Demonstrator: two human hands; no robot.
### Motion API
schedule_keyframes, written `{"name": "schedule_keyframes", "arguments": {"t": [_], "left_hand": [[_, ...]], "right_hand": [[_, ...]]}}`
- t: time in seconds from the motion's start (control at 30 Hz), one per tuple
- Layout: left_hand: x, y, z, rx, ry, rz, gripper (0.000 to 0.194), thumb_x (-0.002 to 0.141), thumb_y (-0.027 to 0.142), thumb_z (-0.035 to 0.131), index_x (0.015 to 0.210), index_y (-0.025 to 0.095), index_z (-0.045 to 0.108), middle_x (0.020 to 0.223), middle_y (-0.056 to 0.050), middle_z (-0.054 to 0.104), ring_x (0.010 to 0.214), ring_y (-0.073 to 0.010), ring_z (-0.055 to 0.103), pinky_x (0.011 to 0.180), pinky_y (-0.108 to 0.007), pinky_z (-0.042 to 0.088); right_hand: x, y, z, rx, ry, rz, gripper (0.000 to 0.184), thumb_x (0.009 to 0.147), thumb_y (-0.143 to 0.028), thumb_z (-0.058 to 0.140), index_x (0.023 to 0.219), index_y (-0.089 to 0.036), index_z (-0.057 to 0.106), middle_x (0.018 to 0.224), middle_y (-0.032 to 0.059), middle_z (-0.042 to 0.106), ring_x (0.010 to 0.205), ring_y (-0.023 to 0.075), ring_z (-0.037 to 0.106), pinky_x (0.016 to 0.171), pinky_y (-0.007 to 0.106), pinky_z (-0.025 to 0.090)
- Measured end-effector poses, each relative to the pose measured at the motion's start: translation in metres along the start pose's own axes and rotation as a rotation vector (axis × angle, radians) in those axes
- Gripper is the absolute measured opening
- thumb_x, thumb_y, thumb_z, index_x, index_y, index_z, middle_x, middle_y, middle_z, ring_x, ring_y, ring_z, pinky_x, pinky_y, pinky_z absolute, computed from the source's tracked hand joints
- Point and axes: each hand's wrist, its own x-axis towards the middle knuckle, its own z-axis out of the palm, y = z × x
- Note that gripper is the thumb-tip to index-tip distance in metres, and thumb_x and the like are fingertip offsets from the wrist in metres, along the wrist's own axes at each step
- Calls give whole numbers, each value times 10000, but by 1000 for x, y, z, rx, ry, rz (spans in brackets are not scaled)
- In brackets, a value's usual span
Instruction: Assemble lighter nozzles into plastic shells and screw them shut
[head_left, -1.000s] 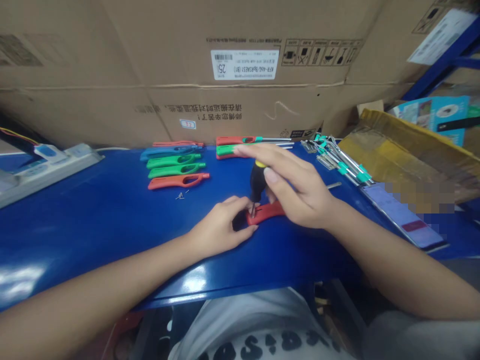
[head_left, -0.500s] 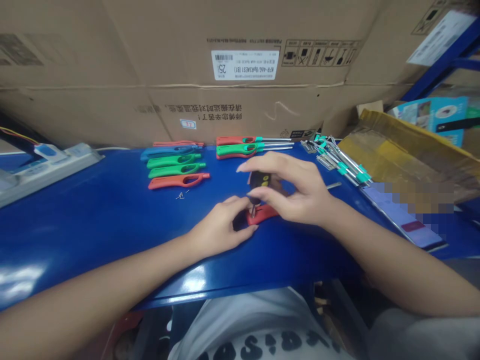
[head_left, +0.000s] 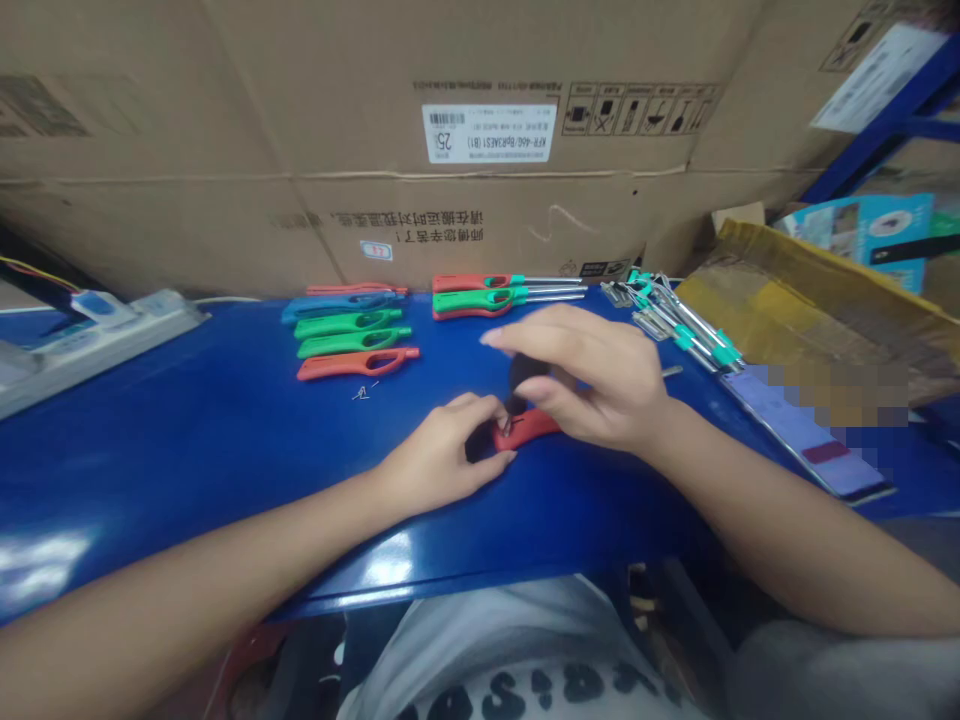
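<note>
My left hand (head_left: pixel 454 445) grips the end of a red lighter handle (head_left: pixel 534 428) that lies on the blue table (head_left: pixel 247 450). Over it, my right hand (head_left: pixel 600 375) is closed around a short screwdriver (head_left: pixel 525 375) with a dark grip, held upright. Its tip points down at the red handle beside my left fingertips; whether it touches a screw is hidden. Part of the handle disappears under my right hand. A few tiny screws (head_left: pixel 361 393) lie left of my hands, below a red-orange lighter handle (head_left: pixel 356 364).
Green handles (head_left: pixel 349 322) and a blue one (head_left: pixel 337 303) lie at the back left. Lighters with metal tubes (head_left: pixel 480 300) sit at back centre. Metal rods with green parts (head_left: pixel 690 325), a phone (head_left: pixel 810 430) and a cardboard box (head_left: pixel 825 310) are right; a power strip (head_left: pixel 120 330) is left.
My right hand has turned slightly with the screwdriver, whose yellow marking no longer shows. My left hand and the red handle have stayed in place.
</note>
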Motion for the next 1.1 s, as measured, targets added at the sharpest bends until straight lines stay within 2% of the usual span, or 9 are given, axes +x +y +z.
{"name": "schedule_keyframes", "arguments": {"t": [0.1, 0.3, 0.47, 0.53, 0.63, 0.73, 0.9, 1.0, 1.1], "left_hand": [[0, 0, 0, -12, -17, -12, 120, 887, 242, 669, 974, 206, 595, 947, -4, 678, 882, -176, 643, 819, -313, 509], [-1, -1, 1, 35, -8, -18, 128, 895, 286, 672, 972, 203, 613, 934, -14, 691, 860, -195, 654, 791, -333, 516], [-1, 0, 1, -5, -4, -17, 127, 889, 253, 678, 964, 202, 590, 947, -6, 674, 882, -180, 656, 810, -315, 515], [-1, -1, 0, -15, -3, -9, 138, 883, 240, 686, 965, 205, 581, 949, -1, 669, 883, -174, 658, 813, -307, 514], [-1, -2, 1, -4, -7, 0, 136, 898, 256, 676, 996, 211, 594, 962, -7, 685, 892, -184, 663, 818, -320, 515], [-2, -3, 2, 26, 6, 3, 156, 905, 283, 675, 1027, 212, 609, 953, -15, 696, 888, -199, 663, 808, -335, 516], [-1, -2, 1, 5, -7, -20, 153, 884, 262, 696, 981, 208, 591, 959, -10, 675, 880, -187, 657, 804, -324, 516], [0, -1, 1, -24, -19, -13, 144, 894, 245, 684, 1001, 211, 594, 971, -2, 683, 907, -177, 660, 842, -321, 513], [0, -1, 1, -24, -15, -10, 149, 898, 254, 685, 1011, 215, 595, 970, 0, 688, 919, -180, 661, 855, -325, 513]], "right_hand": [[1, -2, 1, 193, -89, 125, 341, 1067, -235, 364, 1294, -138, 599, 1141, 103, 713, 1068, 173, 682, 903, 323, 562], [0, -1, 7, 79, 114, -23, 207, 930, -368, 685, 1016, -180, 692, 835, 26, 710, 746, 140, 664, 720, 271, 567], [-1, 0, 5, 122, -13, 78, 338, 1060, -308, 417, 1281, -145, 614, 1179, 120, 678, 1129, 206, 648, 931, 356, 556], [-1, 0, 5, 242, -71, 163, 364, 1071, -246, 360, 1363, -142, 551, 1168, 105, 682, 1071, 174, 671, 885, 321, 571], [-3, 1, 6, 229, -19, 135, 276, 1010, -286, 554, 1244, -159, 628, 998, 55, 718, 821, 136, 688, 751, 260, 572], [-4, 2, 6, 45, 58, -11, 284, 930, -371, 683, 1131, -171, 683, 934, 53, 730, 830, 164, 689, 757, 271, 568], [0, 0, 3, 196, -100, 133, 353, 1079, -247, 343, 1312, -156, 592, 1117, 80, 714, 942, 138, 691, 822, 285, 571], [0, 2, 2, 157, 8, 74, 220, 1004, -302, 574, 1144, -168, 676, 866, 22, 717, 743, 116, 664, 740, 252, 562], [-1, 4, 1, 13, 46, -13, 258, 952, -362, 651, 1128, -178, 692, 907, 44, 721, 845, 160, 684, 792, 282, 565]]}}
